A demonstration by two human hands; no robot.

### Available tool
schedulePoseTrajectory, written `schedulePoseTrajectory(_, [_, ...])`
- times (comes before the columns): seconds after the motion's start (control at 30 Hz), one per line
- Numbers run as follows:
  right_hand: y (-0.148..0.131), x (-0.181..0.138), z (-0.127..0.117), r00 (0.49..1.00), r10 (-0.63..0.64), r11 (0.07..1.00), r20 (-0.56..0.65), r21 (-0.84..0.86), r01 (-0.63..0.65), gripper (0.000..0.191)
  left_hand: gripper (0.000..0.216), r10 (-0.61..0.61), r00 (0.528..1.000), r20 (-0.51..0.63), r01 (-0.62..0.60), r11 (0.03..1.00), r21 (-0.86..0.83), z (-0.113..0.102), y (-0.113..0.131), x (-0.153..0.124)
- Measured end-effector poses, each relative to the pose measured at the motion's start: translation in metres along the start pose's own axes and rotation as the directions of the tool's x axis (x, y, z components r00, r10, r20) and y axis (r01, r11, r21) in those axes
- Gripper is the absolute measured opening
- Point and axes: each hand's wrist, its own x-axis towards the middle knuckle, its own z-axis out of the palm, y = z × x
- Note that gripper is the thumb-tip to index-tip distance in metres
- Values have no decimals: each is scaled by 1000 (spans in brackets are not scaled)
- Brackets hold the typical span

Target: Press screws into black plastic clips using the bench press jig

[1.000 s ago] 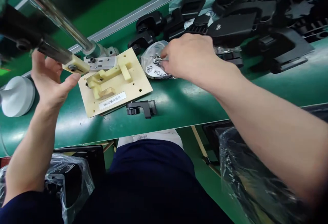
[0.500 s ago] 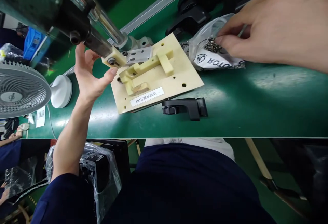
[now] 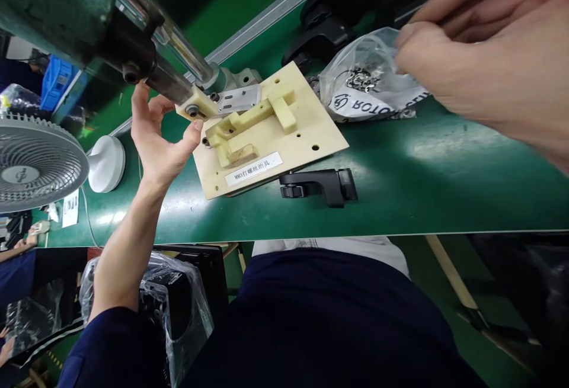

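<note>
My left hand (image 3: pixel 157 139) is open around the yellowish block (image 3: pixel 198 105) at the lower end of the press ram (image 3: pixel 171 77). Its fingers reach partly behind the ram and its thumb is spread beside the block. Below lies a cream fixture plate (image 3: pixel 311 130) with a raised yellow holder (image 3: pixel 255 116) and a white label. My right hand (image 3: pixel 484 50), slightly blurred, is closed at the upper right edge of a clear plastic bag (image 3: pixel 340 80). Thumb and fingertips are together, and what they hold is hidden. Small shiny metal parts (image 3: pixel 362 79) lie in the bag.
A black bracket-like part (image 3: pixel 320 185) lies in front of the plate on the green bench (image 3: pixel 466 186). More black parts (image 3: pixel 326 32) stand behind the bag. On the left are a grey fan (image 3: pixel 40 166) and its white base. Wrapped black equipment (image 3: pixel 178 299) is below the bench edge.
My right hand has drawn up and back from the metal parts to the bag's edge, its fingers curling more. The bag's mouth has shifted. My left hand stays beside the ram.
</note>
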Motion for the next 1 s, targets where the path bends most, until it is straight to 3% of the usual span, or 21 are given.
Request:
schedulePoseTrajectory(0.07, [-23,-7,14,999,-39,991,-3,-127,38,13,87,5,1000,-14,-5,1000,10,3,4,-1])
schedulePoseTrajectory(0.17, [-50,-22,41,995,-76,994,70,89,70,10,76,30,999,-30,-30,1000,-4,11,13,-1])
schedulePoseTrajectory(0.3, [-58,-39,80,972,64,898,226,412,-155,16,72,38,998,-44,-38,999,7,18,19,-1])
schedulePoseTrajectory(0.4, [-53,-46,107,935,154,802,318,513,-306,15,78,31,998,-63,-29,999,27,19,19,-2])
schedulePoseTrajectory(0.47, [-50,-49,122,933,174,766,316,551,-330,15,76,23,998,-64,-22,1000,18,19,19,-3])
schedulePoseTrajectory(0.67, [-47,-50,144,976,153,853,153,478,-209,20,72,39,995,-91,-40,999,-11,20,20,-2])
schedulePoseTrajectory(0.8, [-46,-48,148,988,124,899,95,410,-152,29,76,58,996,-70,-61,997,-47,20,12,-2])
schedulePoseTrajectory(1.0, [-50,-48,150,997,54,968,57,244,-66,40,66,23,997,-72,-30,995,-98,17,1,-14])
